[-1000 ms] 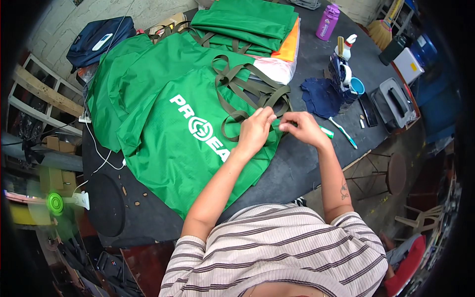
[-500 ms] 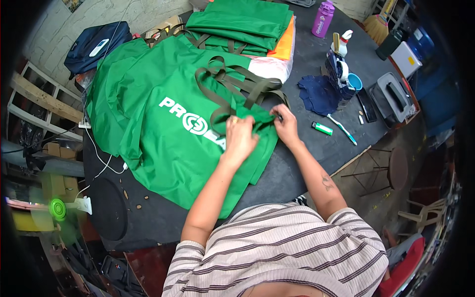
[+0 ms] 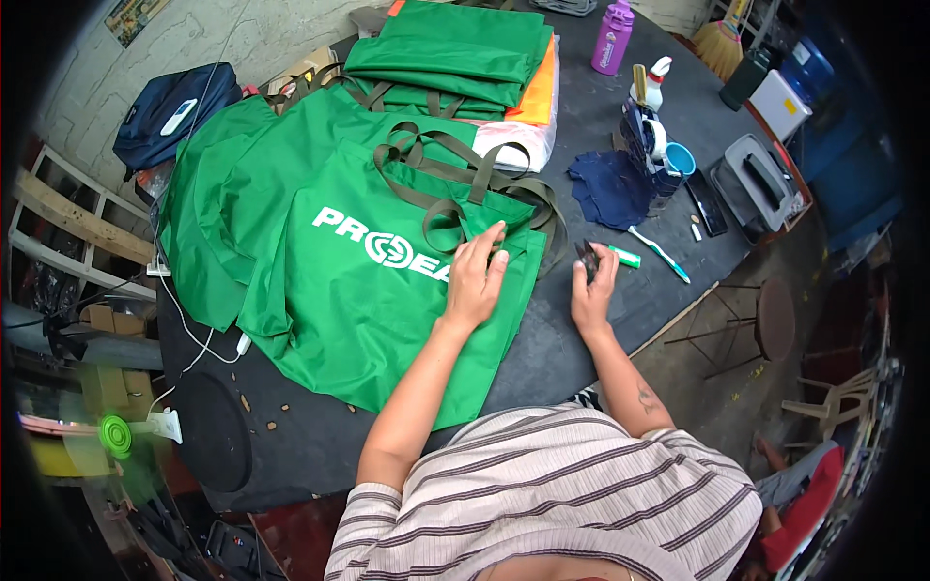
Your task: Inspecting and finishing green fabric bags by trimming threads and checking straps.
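Head view: left hand [image 3: 475,281] lies open, flattening green tote bag [image 3: 387,281] at table [image 3: 581,329] centre; right hand [image 3: 593,290], at 3 o'clock, grips small dark tool [image 3: 587,258] clear of fabric.

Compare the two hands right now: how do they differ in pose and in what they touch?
The left hand lies flat with spread fingers on the green bag, by its olive straps. The right hand rests off the bag on the dark table, fingers curled around a small dark object, hard to identify. Both are bare and low over the table.
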Demonstrator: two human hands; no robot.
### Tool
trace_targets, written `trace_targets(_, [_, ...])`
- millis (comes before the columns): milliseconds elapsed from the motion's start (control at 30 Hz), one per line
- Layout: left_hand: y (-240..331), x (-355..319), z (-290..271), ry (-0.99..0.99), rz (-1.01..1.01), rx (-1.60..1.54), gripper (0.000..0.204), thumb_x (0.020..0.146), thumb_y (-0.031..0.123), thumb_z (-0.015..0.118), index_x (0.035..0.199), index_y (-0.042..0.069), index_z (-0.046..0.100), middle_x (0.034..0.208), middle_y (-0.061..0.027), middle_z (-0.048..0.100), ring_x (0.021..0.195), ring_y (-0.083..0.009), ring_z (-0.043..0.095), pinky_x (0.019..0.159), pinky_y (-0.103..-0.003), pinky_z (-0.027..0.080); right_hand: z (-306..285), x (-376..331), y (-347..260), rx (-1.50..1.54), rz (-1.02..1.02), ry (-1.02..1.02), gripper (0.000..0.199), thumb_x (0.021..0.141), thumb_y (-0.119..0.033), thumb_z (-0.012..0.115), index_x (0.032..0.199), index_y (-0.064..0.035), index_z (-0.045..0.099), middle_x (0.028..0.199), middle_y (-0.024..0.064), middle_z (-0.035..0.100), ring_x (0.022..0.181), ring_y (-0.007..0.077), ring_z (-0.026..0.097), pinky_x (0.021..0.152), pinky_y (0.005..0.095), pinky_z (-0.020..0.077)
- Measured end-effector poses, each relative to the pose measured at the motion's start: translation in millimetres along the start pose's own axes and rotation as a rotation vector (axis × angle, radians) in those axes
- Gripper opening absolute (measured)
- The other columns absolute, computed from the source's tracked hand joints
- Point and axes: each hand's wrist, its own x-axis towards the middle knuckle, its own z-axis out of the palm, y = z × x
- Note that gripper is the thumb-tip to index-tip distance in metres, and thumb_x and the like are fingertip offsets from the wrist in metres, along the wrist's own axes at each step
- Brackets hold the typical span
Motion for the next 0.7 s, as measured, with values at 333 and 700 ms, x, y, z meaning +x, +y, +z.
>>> trace_targets(333, [-11.6,20.0,13.3,-0.057,-0.299,-0.387,0.078,0.101,0.05,0.014,0.09,-0.003,0.07,0.083,-0.0141,0.07,0.085,-0.0274,0.066,0.086,-0.037,0.046,-48.0,48.2,47.3,-0.712,0.153,-0.391,0.031,0.076,-0.012,0.071,0.104,-0.0058,0.062,0.114,0.0115,0.056,0.111,0.0345,0.046,0.093,0.0471,0.0368])
trace_targets(700, [-11.3,11.8,19.3,-0.063,-0.223,-0.31,0.077,0.102,0.047,0.014,0.087,-0.004,0.07,0.077,-0.0137,0.07,0.079,-0.0267,0.067,0.081,-0.035,0.049,23.0,3.6,-62.2,-0.211,-0.1,-0.468,0.029,0.078,-0.028,0.068,0.096,-0.0073,0.057,0.091,0.0111,0.063,0.076,0.0304,0.065,0.064,0.0414,0.0518])
